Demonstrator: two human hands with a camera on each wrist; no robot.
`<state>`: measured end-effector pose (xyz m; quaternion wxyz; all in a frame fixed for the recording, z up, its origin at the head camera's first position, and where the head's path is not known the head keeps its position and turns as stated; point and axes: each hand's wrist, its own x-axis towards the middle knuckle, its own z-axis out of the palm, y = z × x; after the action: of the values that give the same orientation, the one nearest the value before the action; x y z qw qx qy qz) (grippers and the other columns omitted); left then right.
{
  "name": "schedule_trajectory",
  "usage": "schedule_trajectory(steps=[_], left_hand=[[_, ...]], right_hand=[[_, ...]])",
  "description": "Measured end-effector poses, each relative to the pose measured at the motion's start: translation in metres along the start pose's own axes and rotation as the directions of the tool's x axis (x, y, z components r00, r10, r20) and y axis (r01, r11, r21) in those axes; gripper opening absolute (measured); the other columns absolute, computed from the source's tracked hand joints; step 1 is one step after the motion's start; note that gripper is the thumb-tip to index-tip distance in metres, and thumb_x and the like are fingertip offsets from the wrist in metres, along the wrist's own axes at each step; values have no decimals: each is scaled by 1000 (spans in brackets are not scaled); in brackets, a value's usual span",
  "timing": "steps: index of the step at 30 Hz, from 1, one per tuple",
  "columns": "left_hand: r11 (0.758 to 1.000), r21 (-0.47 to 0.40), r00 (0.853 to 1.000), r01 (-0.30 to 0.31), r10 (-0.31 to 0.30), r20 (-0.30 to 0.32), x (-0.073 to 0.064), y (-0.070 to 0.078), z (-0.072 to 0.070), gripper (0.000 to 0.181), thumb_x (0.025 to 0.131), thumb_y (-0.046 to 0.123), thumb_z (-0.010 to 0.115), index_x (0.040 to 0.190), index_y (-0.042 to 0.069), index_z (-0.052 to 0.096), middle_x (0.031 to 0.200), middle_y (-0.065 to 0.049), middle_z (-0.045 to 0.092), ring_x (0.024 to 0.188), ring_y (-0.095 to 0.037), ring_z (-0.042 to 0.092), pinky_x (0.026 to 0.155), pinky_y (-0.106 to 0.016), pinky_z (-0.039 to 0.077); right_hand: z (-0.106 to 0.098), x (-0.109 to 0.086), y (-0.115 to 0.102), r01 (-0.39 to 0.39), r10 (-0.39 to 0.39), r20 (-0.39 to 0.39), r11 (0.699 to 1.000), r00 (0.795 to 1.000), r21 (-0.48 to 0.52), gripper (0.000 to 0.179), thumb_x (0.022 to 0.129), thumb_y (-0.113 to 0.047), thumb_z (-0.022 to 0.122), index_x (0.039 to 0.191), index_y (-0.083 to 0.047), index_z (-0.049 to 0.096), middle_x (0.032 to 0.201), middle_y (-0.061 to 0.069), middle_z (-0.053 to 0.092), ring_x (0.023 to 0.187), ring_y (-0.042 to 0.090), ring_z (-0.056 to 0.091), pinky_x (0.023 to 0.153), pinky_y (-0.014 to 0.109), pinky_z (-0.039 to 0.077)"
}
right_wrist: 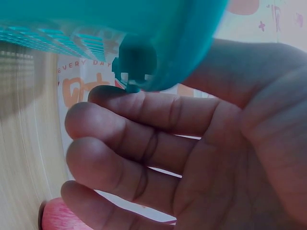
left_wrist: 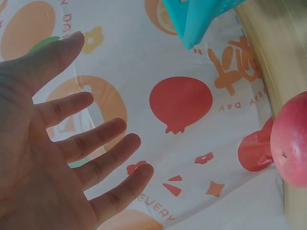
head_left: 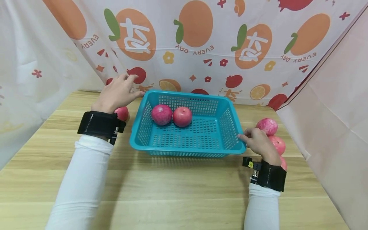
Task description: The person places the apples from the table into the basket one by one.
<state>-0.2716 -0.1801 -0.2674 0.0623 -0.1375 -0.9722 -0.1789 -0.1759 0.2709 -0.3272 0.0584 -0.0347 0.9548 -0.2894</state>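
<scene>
A teal plastic basket (head_left: 187, 152) with perforated walls stands on the wooden table. Inside it, toward the back left, sit a streaky purplish-red round fruit (head_left: 161, 114) and a smoother red apple (head_left: 182, 116), side by side. At the basket's front right corner my right hand (head_left: 260, 143) pinches the rim, thumb above and fingers curled beneath, as the right wrist view (right_wrist: 158, 129) also shows. My left hand (head_left: 118, 92) is beside the back left corner, its fingers spread and holding nothing in the left wrist view. Below that hand, another red apple (head_left: 122, 113) lies on the table, partly hidden by the wrist.
Right of the basket, a streaky pink fruit (head_left: 267, 126) and two red apples (head_left: 277, 144) lie in a row, partly covered by my right hand and wrist. A fruit-printed curtain (head_left: 195, 70) hangs behind the table (head_left: 178, 195), with pale cloth at both sides.
</scene>
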Motion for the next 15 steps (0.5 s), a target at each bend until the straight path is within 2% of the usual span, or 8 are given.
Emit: schedule_trajectory(steps=[8, 15], left_hand=[[999, -7, 999, 36, -36, 17, -3, -10, 1, 70, 101, 33, 63, 153, -3, 33, 143, -36, 38, 127, -54, 39, 95, -74, 41], [998, -7, 998, 58, -57, 18, -6, -20, 4, 68, 101, 31, 62, 151, -4, 34, 138, -37, 39, 122, -54, 39, 92, -73, 44]], right_hand=[[0, -1, 0, -10, 10, 8, 1000, 1000, 6, 29, 103, -20, 61, 106, 9, 66, 80, 9, 66, 76, 23, 61, 66, 31, 51], [0, 0, -1, -2, 2, 2, 1000, 1000, 1, 29, 103, -18, 60, 106, 10, 66, 79, 9, 66, 75, 22, 60, 65, 31, 50]])
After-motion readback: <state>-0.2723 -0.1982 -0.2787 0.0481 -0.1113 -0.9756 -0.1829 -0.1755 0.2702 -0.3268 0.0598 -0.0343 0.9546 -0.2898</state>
